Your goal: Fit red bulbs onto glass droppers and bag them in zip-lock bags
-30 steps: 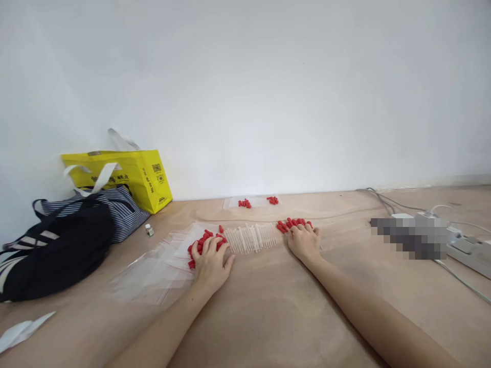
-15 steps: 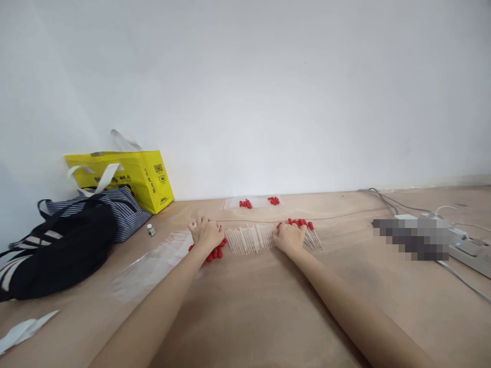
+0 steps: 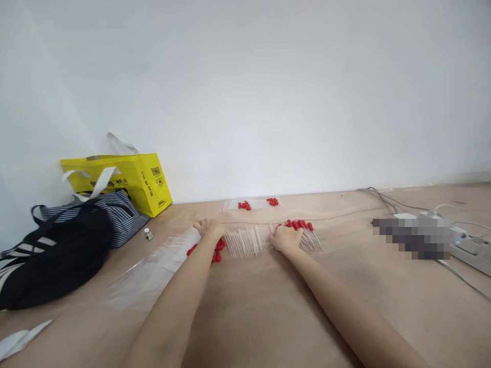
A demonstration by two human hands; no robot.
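A row of thin white sticks (image 3: pixel 249 241) lies side by side on the wooden table. At its left end is my left hand (image 3: pixel 209 228), low over the table with its fingers partly spread, beside a cluster of red pieces (image 3: pixel 218 251). My right hand (image 3: pixel 286 238) rests at the right end of the row, fingers curled down; whether they grip a stick is hidden. Just right of it are sticks with red tips (image 3: pixel 307 225). Farther back lies a clear bag (image 3: pixel 230 204) with two small groups of red pieces (image 3: pixel 244 205).
Clear plastic bags (image 3: pixel 153 268) lie at the left, near a small bottle (image 3: pixel 148 234). A yellow bag (image 3: pixel 153 191), a striped bag (image 3: pixel 125 220) and a black bag (image 3: pixel 76 260) stand far left. A power strip (image 3: pixel 470 250) with cables is at the right.
My left hand has shifted slightly right and up, turning a little. My right hand has moved slightly left. The view has shifted slightly.
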